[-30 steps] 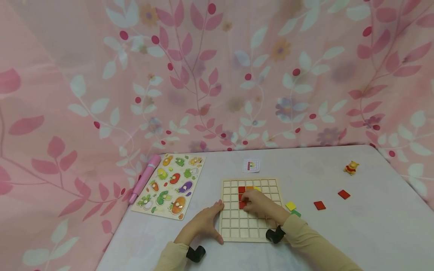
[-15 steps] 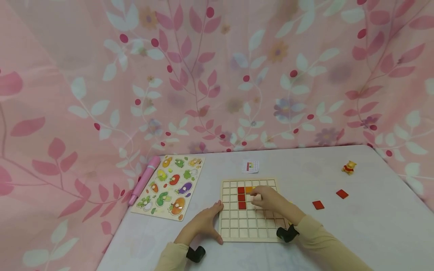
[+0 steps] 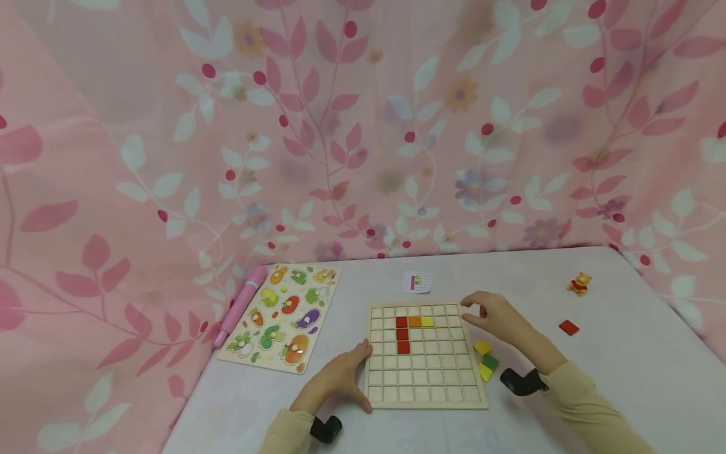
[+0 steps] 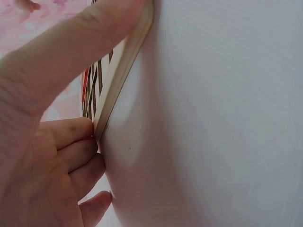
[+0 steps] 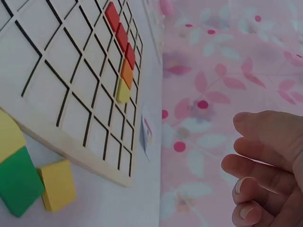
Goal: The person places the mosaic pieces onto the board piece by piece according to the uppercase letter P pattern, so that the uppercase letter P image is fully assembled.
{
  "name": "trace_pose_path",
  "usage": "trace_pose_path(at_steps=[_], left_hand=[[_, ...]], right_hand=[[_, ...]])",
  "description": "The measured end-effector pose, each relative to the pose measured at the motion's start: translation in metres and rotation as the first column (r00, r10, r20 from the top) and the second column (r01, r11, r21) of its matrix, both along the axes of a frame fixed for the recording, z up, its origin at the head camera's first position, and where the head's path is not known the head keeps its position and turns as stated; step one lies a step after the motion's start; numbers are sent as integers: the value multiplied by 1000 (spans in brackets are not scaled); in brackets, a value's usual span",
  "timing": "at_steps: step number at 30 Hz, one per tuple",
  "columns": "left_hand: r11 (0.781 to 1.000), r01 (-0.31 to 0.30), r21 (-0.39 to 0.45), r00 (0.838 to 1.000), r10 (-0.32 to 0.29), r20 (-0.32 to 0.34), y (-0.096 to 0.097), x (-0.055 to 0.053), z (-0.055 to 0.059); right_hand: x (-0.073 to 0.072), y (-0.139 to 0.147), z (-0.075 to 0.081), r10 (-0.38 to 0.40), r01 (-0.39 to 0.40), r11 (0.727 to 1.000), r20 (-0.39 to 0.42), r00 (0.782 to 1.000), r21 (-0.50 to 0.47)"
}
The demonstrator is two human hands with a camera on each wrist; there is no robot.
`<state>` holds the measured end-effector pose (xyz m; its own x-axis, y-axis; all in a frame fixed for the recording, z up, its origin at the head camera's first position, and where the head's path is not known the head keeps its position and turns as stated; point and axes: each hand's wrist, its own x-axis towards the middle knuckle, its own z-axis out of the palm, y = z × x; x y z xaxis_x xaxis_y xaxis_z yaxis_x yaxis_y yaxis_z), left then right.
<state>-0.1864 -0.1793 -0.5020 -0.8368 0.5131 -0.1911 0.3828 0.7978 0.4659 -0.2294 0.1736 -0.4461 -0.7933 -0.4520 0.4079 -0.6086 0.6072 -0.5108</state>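
Observation:
A square wooden grid board (image 3: pixel 422 397) lies on the table. Three red tiles (image 3: pixel 402 335) form a column on it, with an orange tile (image 3: pixel 415 321) and a yellow tile (image 3: pixel 428 322) in line to the right of the top one. My left hand (image 3: pixel 338 376) touches the board's left edge, thumb and fingers spread apart; the left wrist view shows the fingers (image 4: pixel 75 151) against its side. Above the table, right of the board, is my right hand (image 3: pixel 496 315), holding nothing, its thumb and fingers loosely bent.
Yellow and green tiles (image 3: pixel 489 362) lie just right of the board, with a red tile (image 3: pixel 569 327) farther right. A small bear figure (image 3: pixel 580 284) stands behind it. A printed card (image 3: pixel 416 282), a vegetable puzzle (image 3: pixel 283 318) and a pink marker-shaped object (image 3: pixel 241 306) lie behind and left.
My right hand has moved right, off the board, uncovering the yellow tile in the top row. The nearer loose red tile is now hidden behind my right arm. My left hand has stayed put.

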Motion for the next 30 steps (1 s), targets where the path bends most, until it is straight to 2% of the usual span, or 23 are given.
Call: trace_pose_path(at_steps=[3,6,15,22,26,30], left_hand=[[1000,-4,0,1000,4,6,0,1,0],[1000,-1,-1,1000,1,8,0,1,0],[1000,-8,-8,1000,8,15,-1,-2,0],[1000,-11,-14,1000,11,26,0,-2,0],[1000,-6,-11,1000,6,26,0,0,1],[1000,-4,-15,1000,4,16,0,0,3]], right_hand=[[1,14,3,-34,34,999,-31,999,-8],[4,27,6,-68,68,998,-28,997,-6],[14,57,7,-132,128,990,71,989,59],[23,81,0,-147,141,987,81,986,74],[27,88,-7,-139,123,988,182,973,94],[32,94,-13,-123,84,988,341,932,125]])
